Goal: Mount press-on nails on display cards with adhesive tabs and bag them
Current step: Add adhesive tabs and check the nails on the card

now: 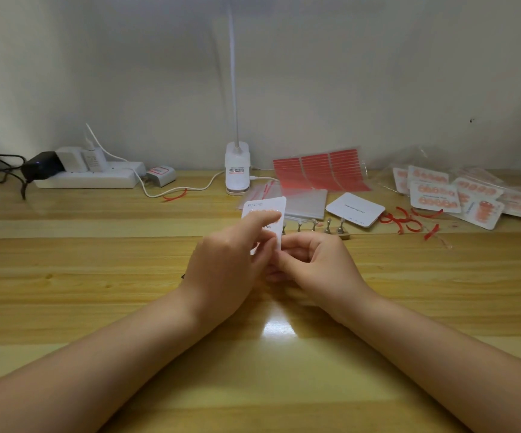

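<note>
Display card (268,210) is held upright above the table (97,276), pinched at its lower edge by the right hand (312,260); the left hand (231,260) grasps it (forefinger pressed across its face).

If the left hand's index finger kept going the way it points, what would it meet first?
The left hand already has its extended index fingertip on the display card, over the orange nails. Past the card's edge, probably the stack of clear bags, though depth is unclear.
</note>
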